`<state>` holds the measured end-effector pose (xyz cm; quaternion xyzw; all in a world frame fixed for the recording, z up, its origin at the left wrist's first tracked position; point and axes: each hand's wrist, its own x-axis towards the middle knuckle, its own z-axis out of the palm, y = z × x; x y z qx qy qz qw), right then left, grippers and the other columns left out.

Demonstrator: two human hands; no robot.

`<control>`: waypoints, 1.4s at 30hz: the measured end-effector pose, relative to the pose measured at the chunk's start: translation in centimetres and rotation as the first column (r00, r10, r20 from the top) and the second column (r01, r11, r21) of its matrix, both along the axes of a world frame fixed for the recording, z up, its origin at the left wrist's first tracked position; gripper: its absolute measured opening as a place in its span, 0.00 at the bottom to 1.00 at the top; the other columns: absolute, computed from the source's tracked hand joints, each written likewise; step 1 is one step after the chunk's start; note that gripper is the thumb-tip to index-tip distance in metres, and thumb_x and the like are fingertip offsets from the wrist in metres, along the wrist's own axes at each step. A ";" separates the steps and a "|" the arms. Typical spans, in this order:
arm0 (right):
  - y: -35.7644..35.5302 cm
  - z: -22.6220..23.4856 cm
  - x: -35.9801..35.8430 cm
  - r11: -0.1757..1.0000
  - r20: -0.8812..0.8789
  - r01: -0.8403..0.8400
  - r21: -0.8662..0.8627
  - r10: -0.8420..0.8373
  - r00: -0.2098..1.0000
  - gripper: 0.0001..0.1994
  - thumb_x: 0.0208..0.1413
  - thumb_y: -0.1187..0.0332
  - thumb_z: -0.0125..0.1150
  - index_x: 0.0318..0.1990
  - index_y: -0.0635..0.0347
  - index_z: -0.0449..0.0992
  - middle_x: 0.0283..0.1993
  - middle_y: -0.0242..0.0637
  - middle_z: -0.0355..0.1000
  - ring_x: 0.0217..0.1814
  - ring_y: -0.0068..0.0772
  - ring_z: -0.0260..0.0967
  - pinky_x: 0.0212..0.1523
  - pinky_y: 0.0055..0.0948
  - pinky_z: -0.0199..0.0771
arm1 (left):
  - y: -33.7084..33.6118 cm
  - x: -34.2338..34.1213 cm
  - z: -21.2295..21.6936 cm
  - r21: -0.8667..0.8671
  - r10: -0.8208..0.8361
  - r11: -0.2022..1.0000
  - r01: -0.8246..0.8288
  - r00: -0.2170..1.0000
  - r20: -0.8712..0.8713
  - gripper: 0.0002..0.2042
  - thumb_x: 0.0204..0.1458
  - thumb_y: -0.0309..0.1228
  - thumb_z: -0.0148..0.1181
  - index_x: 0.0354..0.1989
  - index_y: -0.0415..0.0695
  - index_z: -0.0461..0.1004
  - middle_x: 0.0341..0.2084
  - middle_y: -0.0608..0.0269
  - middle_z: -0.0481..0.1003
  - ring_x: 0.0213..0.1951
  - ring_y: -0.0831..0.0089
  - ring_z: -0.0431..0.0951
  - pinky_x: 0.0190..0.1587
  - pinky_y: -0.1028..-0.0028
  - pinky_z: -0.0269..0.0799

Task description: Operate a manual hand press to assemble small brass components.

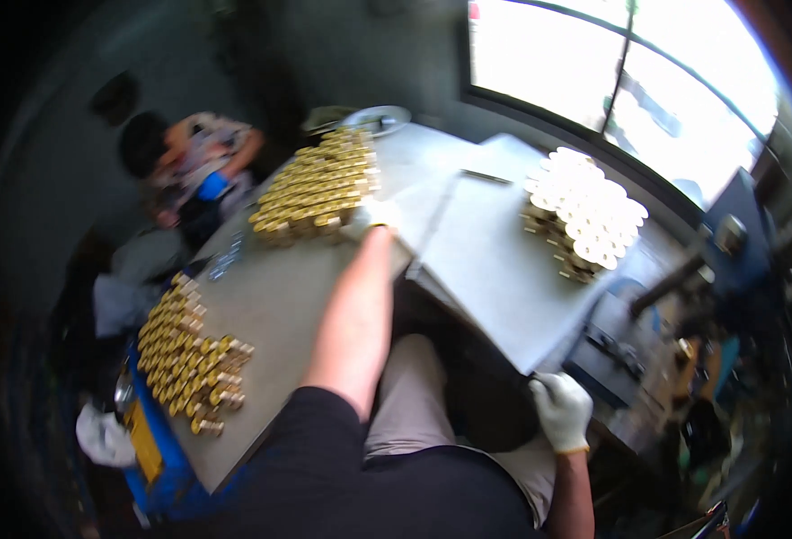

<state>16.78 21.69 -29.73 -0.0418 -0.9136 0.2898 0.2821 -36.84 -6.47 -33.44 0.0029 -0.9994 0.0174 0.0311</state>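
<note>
My left hand, in a white glove, is stretched forward to the near right corner of a large block of small brass cylindrical pieces on the table. It touches or nearly touches them; glare and blur hide its fingers. Down at the right, my right hand, gloved white with a yellow cuff, is closed beside the near corner of the pale tabletop. Whatever its curled fingers hold, if anything, is hidden.
More brass pieces stand in rows at the left, and another bright group is by the window. A dark machine stands at the right. Beyond the table's left side sits another person. A thin dark bar lies on the tabletop.
</note>
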 end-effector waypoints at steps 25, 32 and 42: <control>1.1 -0.8 0.8 0.999 0.024 0.035 0.007 -0.035 0.999 0.07 0.62 0.61 0.78 0.41 0.52 0.90 0.34 0.37 0.82 0.37 0.46 0.84 0.38 0.43 0.83 | 8.1 13.5 2.6 0.765 -0.452 0.590 0.257 0.891 0.049 0.29 0.64 0.32 0.60 0.75 0.41 0.76 0.55 0.40 0.85 0.48 0.48 0.89 0.54 0.54 0.86; 0.9 -0.2 0.6 1.000 0.060 0.012 -0.005 -0.012 0.998 0.07 0.63 0.62 0.78 0.42 0.53 0.91 0.35 0.40 0.83 0.37 0.47 0.84 0.39 0.43 0.83 | 8.5 15.9 1.7 0.758 -0.533 0.546 0.355 0.846 -0.012 0.29 0.66 0.35 0.62 0.75 0.37 0.76 0.68 0.37 0.80 0.70 0.45 0.81 0.75 0.58 0.74; 0.8 -0.4 0.6 0.999 0.011 0.036 -0.009 -0.036 0.999 0.07 0.61 0.63 0.78 0.40 0.53 0.90 0.34 0.38 0.82 0.37 0.46 0.84 0.39 0.43 0.83 | 7.1 20.0 3.6 0.671 -0.631 0.551 0.497 0.774 -0.055 0.31 0.66 0.29 0.63 0.78 0.34 0.72 0.72 0.39 0.79 0.73 0.54 0.81 0.75 0.64 0.74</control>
